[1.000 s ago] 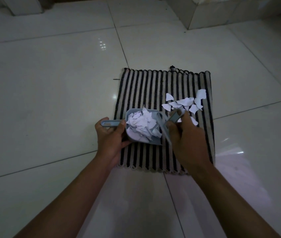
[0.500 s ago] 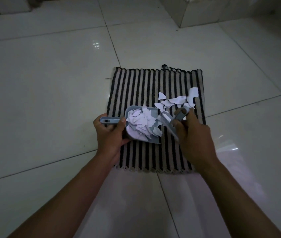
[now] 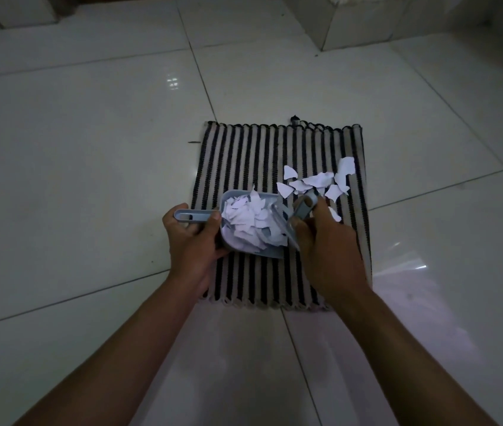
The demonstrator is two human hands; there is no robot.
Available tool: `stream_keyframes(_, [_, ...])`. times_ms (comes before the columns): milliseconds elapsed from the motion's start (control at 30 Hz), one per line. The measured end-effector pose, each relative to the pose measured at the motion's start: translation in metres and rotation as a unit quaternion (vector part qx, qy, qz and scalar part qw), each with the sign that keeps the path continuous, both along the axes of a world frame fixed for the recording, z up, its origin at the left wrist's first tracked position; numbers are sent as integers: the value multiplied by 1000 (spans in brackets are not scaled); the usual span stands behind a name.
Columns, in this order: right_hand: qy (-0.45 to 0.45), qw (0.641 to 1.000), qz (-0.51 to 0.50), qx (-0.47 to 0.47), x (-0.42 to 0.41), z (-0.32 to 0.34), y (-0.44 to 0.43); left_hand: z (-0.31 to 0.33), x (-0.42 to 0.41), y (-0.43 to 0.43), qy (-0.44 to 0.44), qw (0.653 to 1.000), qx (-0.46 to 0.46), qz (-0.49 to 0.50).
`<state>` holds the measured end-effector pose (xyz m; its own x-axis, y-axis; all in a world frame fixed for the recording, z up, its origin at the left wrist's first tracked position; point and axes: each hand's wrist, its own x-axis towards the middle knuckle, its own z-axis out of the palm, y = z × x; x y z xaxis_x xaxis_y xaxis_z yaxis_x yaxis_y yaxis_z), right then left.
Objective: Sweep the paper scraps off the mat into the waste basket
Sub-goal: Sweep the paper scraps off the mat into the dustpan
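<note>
A black-and-beige striped mat (image 3: 262,149) lies on the tiled floor. My left hand (image 3: 192,241) grips the handle of a small grey dustpan (image 3: 275,253) that rests on the mat's left half, heaped with white paper scraps (image 3: 247,219). Just right of the pan's open side, my right hand (image 3: 327,241) holds a small grey brush (image 3: 304,207), its head against the pan's mouth. Several loose scraps (image 3: 318,181) lie on the mat beyond my right hand. No waste basket is in view.
Glossy white floor tiles (image 3: 90,149) surround the mat. A tiled step or block (image 3: 367,23) stands at the far right, and another pale base (image 3: 19,10) at the far left corner.
The brush has stayed at the pan's mouth, pressing scraps inward. Both hands have kept their grips and places on the mat; only the view has shifted slightly.
</note>
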<state>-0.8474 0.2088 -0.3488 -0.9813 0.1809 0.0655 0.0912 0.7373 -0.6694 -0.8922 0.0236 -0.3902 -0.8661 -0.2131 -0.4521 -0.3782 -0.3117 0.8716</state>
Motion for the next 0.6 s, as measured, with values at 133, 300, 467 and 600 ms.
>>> stream_keyframes(133, [22, 999, -27, 0, -3, 12, 14, -1, 4, -3, -17, 999, 26, 11])
stream_keyframes(300, [8, 996, -83, -17, -12, 6, 18, -3, 5, -1, -29, 999, 40, 16])
stream_keyframes(467, [-19, 1000, 13, -9, 8, 2, -16, -3, 10, 8, -30, 999, 33, 13])
stream_keyframes(600, [23, 998, -61, -15, 9, 16, 19, -1, 14, 13, -32, 999, 38, 1])
